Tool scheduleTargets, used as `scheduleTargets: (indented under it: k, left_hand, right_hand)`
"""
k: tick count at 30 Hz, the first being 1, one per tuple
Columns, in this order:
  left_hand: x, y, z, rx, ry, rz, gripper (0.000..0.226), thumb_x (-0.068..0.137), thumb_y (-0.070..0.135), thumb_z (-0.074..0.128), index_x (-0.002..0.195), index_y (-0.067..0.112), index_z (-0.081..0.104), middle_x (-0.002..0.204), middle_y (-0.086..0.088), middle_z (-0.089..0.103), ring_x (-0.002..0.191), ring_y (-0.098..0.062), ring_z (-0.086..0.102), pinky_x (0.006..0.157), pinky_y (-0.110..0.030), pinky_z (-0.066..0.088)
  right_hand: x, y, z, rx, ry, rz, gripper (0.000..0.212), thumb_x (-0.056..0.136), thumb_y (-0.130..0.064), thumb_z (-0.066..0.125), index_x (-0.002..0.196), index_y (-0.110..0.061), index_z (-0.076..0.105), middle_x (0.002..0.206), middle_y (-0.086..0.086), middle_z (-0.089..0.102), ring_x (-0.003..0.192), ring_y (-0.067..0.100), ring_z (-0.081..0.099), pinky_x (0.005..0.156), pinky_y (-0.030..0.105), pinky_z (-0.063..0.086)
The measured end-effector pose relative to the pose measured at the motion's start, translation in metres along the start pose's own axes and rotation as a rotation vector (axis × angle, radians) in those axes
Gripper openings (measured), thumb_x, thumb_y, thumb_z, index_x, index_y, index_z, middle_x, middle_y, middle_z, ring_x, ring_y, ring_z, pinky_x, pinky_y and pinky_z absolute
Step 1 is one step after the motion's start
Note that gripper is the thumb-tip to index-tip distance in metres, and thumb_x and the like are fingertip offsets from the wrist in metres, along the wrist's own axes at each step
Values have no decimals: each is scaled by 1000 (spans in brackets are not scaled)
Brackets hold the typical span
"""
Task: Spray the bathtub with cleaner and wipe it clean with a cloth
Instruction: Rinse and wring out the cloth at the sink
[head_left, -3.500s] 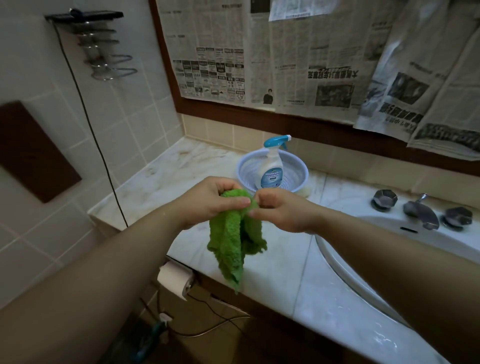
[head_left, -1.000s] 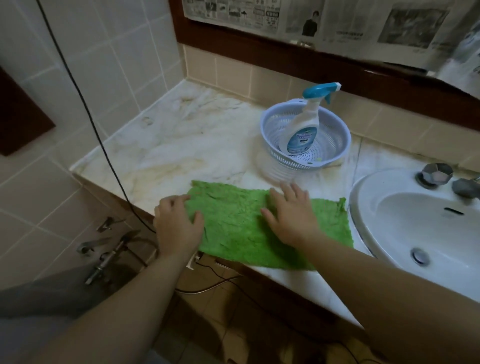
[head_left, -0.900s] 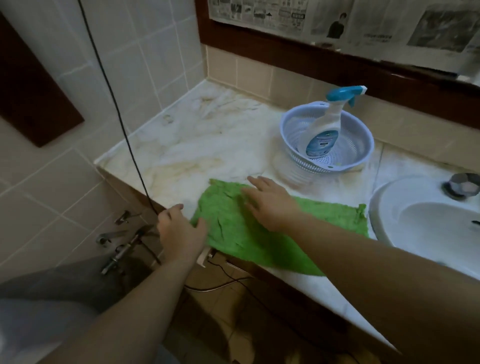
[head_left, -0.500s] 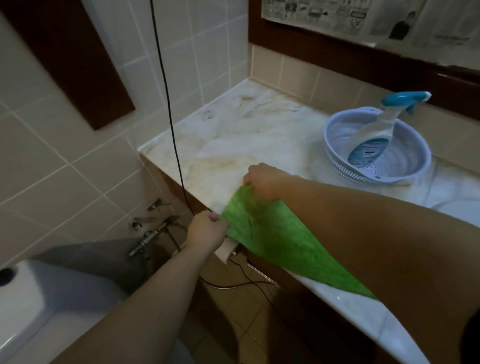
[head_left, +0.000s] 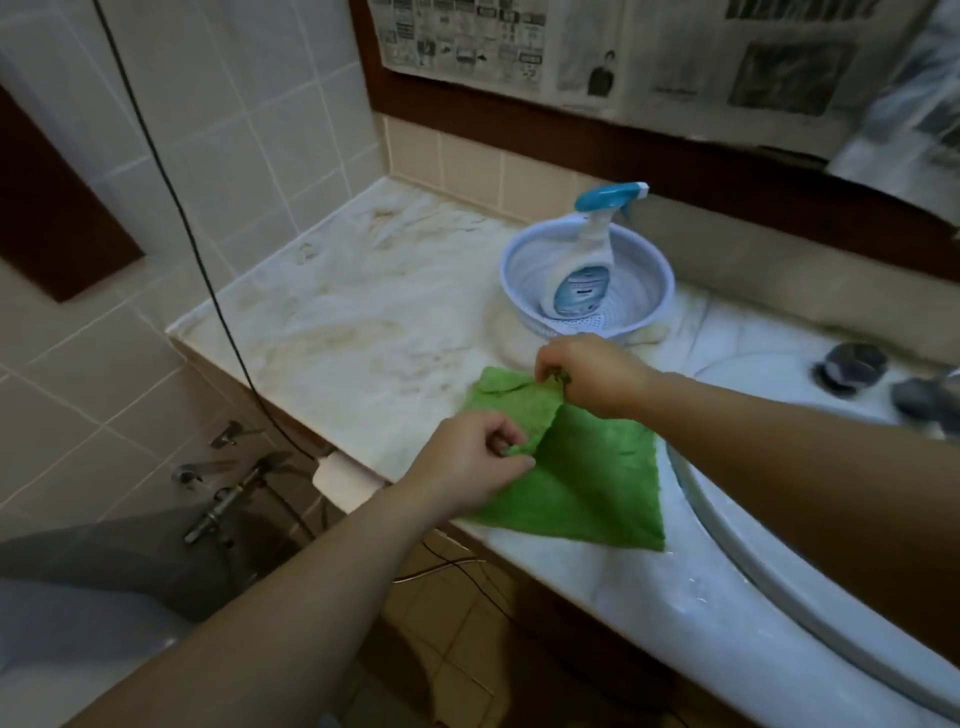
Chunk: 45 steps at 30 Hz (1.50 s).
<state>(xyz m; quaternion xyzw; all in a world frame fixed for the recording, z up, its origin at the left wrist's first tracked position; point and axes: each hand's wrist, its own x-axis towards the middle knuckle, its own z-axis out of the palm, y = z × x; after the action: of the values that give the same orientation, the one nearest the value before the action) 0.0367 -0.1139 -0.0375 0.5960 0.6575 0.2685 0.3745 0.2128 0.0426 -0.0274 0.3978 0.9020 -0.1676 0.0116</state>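
1. Cloth (head_left: 592, 478), green, lies on the marble counter (head_left: 363, 322) near its front edge, just left of the white sink (head_left: 779, 582); one part is folded over the rest.
2. Left hand (head_left: 467, 462) pinches a folded edge of the cloth between thumb and curled fingers; right hand (head_left: 587, 374) pinches the far edge the same way, fingers bent.
3. Spray bottle (head_left: 587, 270), white with a blue trigger head, stands tilted in a pale perforated basket (head_left: 649, 301) behind the hands, apart from the cloth.
4. Bathtub (head_left: 62, 623) shows at lower left, below the counter, with a metal tap (head_left: 223, 493) on the tiled wall above it; a black cable (head_left: 171, 197) hangs down the tiles; newspaper sheets (head_left: 649, 52) cover the wall above.
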Motion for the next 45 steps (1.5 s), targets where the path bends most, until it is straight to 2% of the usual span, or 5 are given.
scheduleTargets:
  k: [10,16,22,39,45]
  left_hand:
    - [28,45,118,-40,-421,21,30,87,24,82,116,17,75,98,7,75,78,3,64,78,-13,51]
    - [80,28,84,293,3,40,20,92,21,71,112,21,74,111,1,70,104,-16,64,96,-29,48]
    - [121,-8,55,631,-122,-5,61,96,22,58,154,17,41,156,-9,41,140,-33,38,116,-43,34]
    - [11,-35,31,446,-91,291,29,82,19,76,111,24,70,103,11,50,105,-14,49,91,-36,46]
    - [-17,-55,41,457,-104,231,43,75,47,54,109,26,72,102,11,55,101,-12,50,92,-42,48]
  right_hand:
    - [-85,100,22,-110,-140,155,59,86,-2,51,140,-25,57,132,4,57,124,29,49,100,43,46]
    - [-77,91,37,67,-19,266,60,95,-29,56,153,-21,41,147,7,49,136,29,43,110,43,41]
    - [-56,79,54,-30,-54,352,57,94,-44,60,143,-18,47,134,8,52,123,33,49,100,48,45]
    - [-149,32,61,146,162,201,31,83,-15,68,114,-19,69,107,2,60,105,27,56,88,42,49]
    - [-176,5,103,52,213,236,51,79,-62,57,105,-24,79,108,-3,66,105,25,54,98,43,49]
